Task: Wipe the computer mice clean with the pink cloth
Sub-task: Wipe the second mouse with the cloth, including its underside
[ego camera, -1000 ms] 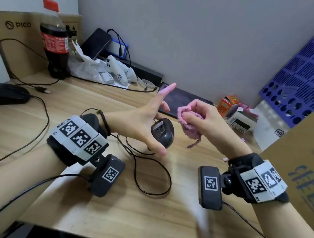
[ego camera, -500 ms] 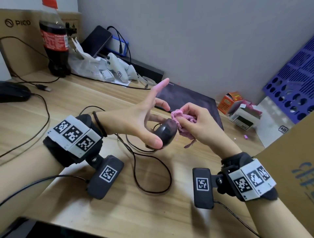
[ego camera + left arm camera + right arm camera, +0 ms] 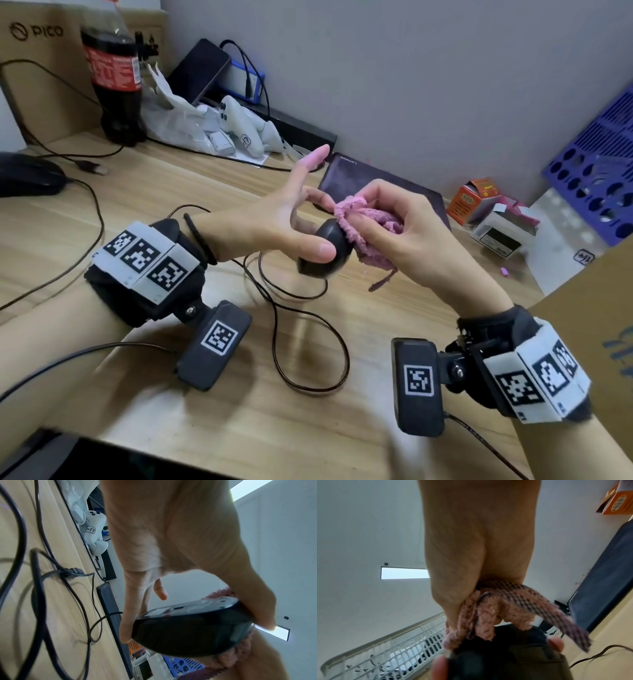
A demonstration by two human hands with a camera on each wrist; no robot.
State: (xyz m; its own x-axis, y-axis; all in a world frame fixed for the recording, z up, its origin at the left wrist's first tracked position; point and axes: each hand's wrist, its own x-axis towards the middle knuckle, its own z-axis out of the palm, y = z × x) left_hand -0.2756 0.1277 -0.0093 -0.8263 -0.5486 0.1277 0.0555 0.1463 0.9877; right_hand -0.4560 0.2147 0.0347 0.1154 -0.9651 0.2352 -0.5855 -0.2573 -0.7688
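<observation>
A black wired mouse (image 3: 328,253) is lifted above the wooden desk (image 3: 171,192), pinched by my left hand (image 3: 291,226) between thumb and fingers, with the index finger sticking up. In the left wrist view the mouse (image 3: 188,631) shows its underside and side. My right hand (image 3: 394,229) grips a bunched pink cloth (image 3: 363,222) and presses it on the mouse's right end. The right wrist view shows the pink cloth (image 3: 481,619) against the mouse (image 3: 505,654). A second black mouse (image 3: 27,174) lies at the desk's far left.
The mouse's cable (image 3: 301,335) loops on the desk under my hands. A dark tablet (image 3: 373,178) lies behind them, a cola bottle (image 3: 114,75) and white controllers (image 3: 239,126) at the back left. Small boxes (image 3: 486,209) and a blue rack (image 3: 596,164) sit right.
The right hand brought the pink cloth from beside the mouse onto its right end. The left hand turned the mouse so its rounded back faces the cloth.
</observation>
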